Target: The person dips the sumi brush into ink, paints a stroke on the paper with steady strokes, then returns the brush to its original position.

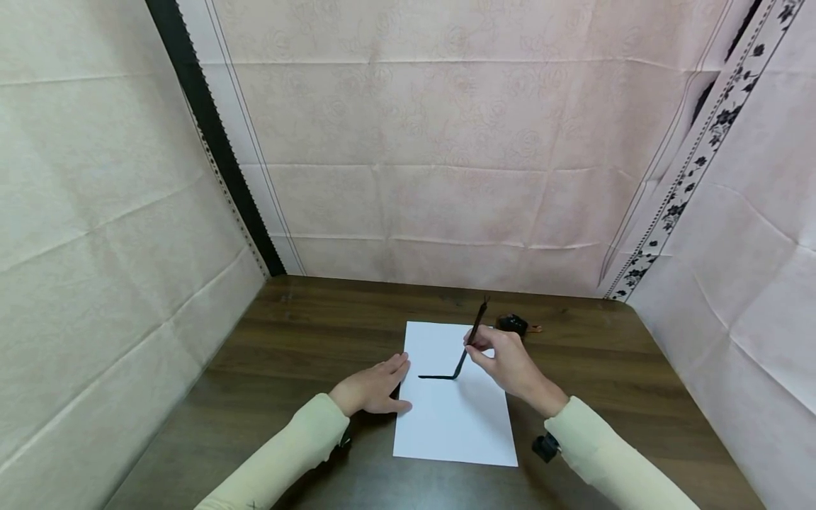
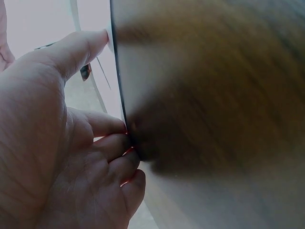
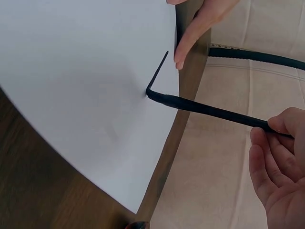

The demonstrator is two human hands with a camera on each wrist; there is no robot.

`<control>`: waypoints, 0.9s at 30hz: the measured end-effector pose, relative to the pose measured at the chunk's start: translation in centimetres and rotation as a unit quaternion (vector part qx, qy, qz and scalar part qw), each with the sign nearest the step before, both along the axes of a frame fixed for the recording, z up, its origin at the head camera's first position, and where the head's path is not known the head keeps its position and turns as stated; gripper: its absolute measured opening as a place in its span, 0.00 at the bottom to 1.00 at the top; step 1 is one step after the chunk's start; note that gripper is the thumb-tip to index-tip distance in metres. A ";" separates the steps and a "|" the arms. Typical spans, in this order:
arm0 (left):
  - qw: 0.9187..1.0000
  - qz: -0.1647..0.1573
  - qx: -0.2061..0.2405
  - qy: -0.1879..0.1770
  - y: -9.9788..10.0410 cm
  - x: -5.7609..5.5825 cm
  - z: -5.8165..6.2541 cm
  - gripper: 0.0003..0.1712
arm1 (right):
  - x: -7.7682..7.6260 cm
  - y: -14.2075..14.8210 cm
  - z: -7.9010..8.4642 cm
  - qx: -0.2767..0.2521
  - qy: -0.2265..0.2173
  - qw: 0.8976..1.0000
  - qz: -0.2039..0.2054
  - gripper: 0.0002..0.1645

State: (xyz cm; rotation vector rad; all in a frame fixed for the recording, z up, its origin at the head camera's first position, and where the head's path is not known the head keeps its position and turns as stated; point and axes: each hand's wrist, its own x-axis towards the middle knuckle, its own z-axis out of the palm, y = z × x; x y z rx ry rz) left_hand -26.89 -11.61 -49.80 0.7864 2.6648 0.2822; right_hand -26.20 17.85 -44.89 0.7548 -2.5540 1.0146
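Note:
A sheet of white paper (image 1: 455, 425) lies on the wooden table. My right hand (image 1: 513, 361) pinches a dark, slender paintbrush (image 1: 474, 327) between thumb and fingers, its shaft tilted. The brush tip touches the paper at the right end of a black line (image 1: 435, 377). In the right wrist view the brush (image 3: 205, 109) runs from the fingers down to that black stroke (image 3: 158, 71). My left hand (image 1: 372, 388) rests with extended fingers on the paper's left edge. The left wrist view shows that hand (image 2: 71, 129) at the sheet's edge, over the table.
A small black container (image 1: 512, 324) with a brownish piece beside it stands behind the right hand, near the paper's upper right corner. Pale patterned cloth (image 1: 414, 142) hangs behind the wooden table (image 1: 287, 368) and along both sides. Dark devices (image 1: 546, 447) sit at the wrists.

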 end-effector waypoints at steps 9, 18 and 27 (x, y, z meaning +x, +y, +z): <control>1.000 -0.003 -0.003 -0.001 0.0 -0.2 -0.2 0.53 | 0.4 1.6 0.4 0.020 -0.007 1.000 -0.018 0.07; 1.000 -0.008 0.006 0.000 -0.2 -0.2 -0.1 0.53 | 0.5 2.8 0.7 0.028 -0.010 0.999 -0.027 0.06; 1.000 -0.007 0.006 0.001 -0.2 -0.2 -0.3 0.53 | 0.6 3.6 1.2 0.036 0.000 0.999 -0.029 0.05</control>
